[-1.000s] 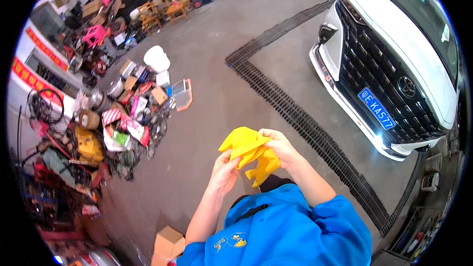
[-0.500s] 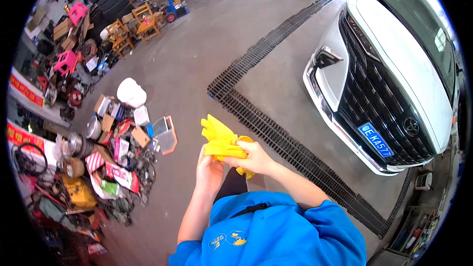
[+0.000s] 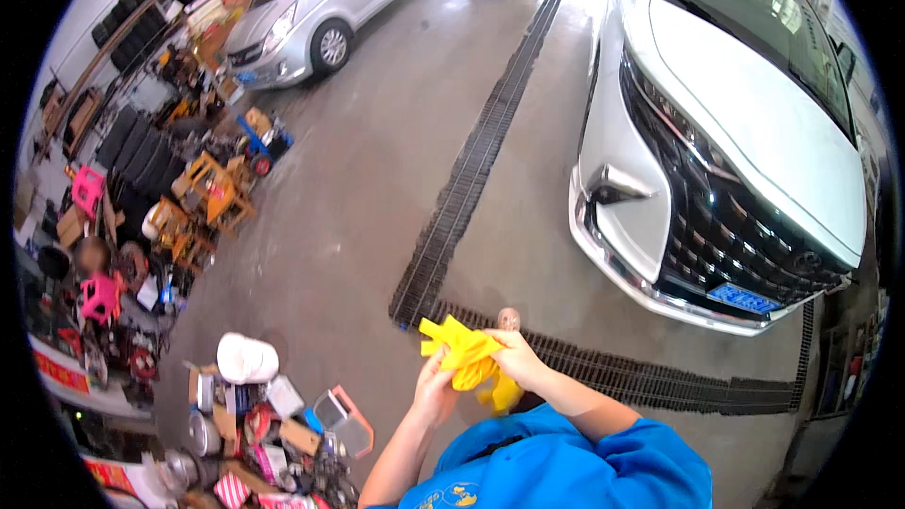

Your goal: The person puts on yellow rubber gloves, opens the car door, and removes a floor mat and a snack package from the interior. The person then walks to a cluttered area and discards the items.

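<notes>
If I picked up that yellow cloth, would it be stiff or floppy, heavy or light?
Probably floppy: the yellow cloth bunches into folds between the left hand and right hand, with a loose part hanging down. It is likely light, since it looks thin, and its softness suggests it would hardly roll.

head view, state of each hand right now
Left hand: closed, holding the crumpled yellow material.
Right hand: closed, holding the same yellow material.

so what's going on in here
Someone in a blue top grips a crumpled yellow item between the left hand and the right hand. A white car stands ahead on the right, a silver van farther back on the left, and clutter lies on the floor at left.
</notes>
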Demonstrator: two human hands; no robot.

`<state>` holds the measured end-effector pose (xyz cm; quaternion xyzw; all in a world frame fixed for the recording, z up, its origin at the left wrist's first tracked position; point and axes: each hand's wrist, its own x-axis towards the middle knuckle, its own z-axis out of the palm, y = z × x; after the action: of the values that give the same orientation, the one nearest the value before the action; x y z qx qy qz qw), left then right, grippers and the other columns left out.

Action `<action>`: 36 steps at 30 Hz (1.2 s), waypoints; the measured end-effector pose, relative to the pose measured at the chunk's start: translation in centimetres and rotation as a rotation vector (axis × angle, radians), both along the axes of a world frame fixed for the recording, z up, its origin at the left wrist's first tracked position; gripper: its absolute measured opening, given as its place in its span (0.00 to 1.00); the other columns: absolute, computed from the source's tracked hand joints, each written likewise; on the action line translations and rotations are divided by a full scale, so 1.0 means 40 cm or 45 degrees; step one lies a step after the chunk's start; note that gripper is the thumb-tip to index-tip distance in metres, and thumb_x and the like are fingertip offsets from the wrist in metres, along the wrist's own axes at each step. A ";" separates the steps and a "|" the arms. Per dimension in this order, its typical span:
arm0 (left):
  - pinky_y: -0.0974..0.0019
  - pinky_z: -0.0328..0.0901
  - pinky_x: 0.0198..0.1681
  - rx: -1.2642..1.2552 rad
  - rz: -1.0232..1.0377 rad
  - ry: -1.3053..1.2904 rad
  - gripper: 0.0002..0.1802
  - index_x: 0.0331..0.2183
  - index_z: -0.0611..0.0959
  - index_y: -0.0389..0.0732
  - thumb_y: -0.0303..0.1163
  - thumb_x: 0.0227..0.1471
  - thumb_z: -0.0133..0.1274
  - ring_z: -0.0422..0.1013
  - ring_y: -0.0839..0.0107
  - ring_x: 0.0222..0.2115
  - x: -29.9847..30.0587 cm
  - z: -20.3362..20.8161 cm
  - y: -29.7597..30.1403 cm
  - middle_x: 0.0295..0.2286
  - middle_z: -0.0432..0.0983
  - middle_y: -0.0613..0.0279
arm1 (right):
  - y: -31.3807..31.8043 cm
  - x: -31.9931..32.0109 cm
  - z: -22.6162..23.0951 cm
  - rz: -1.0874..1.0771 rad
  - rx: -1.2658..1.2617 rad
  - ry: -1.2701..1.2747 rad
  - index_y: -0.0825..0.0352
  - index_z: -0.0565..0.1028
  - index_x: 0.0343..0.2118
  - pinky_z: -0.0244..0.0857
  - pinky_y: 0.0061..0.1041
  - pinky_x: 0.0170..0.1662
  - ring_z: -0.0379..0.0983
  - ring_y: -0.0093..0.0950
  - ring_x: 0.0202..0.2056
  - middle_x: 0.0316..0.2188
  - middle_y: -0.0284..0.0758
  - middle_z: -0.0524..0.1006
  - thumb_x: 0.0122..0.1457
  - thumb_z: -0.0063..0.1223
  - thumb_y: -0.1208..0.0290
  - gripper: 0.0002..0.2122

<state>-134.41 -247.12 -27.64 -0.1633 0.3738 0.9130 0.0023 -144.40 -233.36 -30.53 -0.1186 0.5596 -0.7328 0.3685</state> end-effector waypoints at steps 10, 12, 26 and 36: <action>0.63 0.63 0.52 -0.314 -0.115 0.050 0.31 0.50 0.66 0.36 0.19 0.44 0.59 0.69 0.66 0.47 -0.776 -0.007 -0.206 0.45 0.72 0.57 | -0.132 -0.729 0.055 -0.242 -0.206 -0.465 0.71 0.74 0.41 0.69 0.28 0.45 0.75 0.29 0.39 0.38 0.38 0.77 0.55 0.44 0.81 0.11; 0.64 0.64 0.52 -0.377 -0.074 0.034 0.27 0.49 0.69 0.33 0.17 0.46 0.56 0.70 0.67 0.46 -0.896 -0.041 -0.254 0.43 0.73 0.56 | -0.180 -0.853 0.036 -0.204 -0.147 -0.427 0.72 0.74 0.42 0.67 0.27 0.48 0.74 0.28 0.41 0.39 0.37 0.77 0.55 0.45 0.81 0.12; 0.70 0.61 0.49 -0.542 -0.048 0.235 0.13 0.38 0.79 0.31 0.16 0.47 0.50 0.68 0.73 0.42 -1.872 -0.025 -0.603 0.40 0.70 0.63 | -0.506 -1.883 0.048 0.134 -0.150 0.126 0.72 0.74 0.40 0.65 0.21 0.44 0.72 0.20 0.38 0.36 0.32 0.77 0.57 0.50 0.76 0.09; 0.67 0.59 0.52 -0.535 -0.340 0.285 0.15 0.41 0.80 0.31 0.18 0.48 0.50 0.65 0.70 0.48 -2.604 0.022 -0.714 0.51 0.61 0.59 | -0.618 -2.526 0.041 -0.435 -0.033 0.232 0.69 0.75 0.36 0.64 0.23 0.45 0.71 0.24 0.38 0.34 0.32 0.75 0.54 0.44 0.83 0.09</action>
<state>-238.56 -275.68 -26.76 -0.0075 0.5711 0.8195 0.0473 -245.42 -258.09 -28.87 -0.0924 0.5932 -0.7780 0.1852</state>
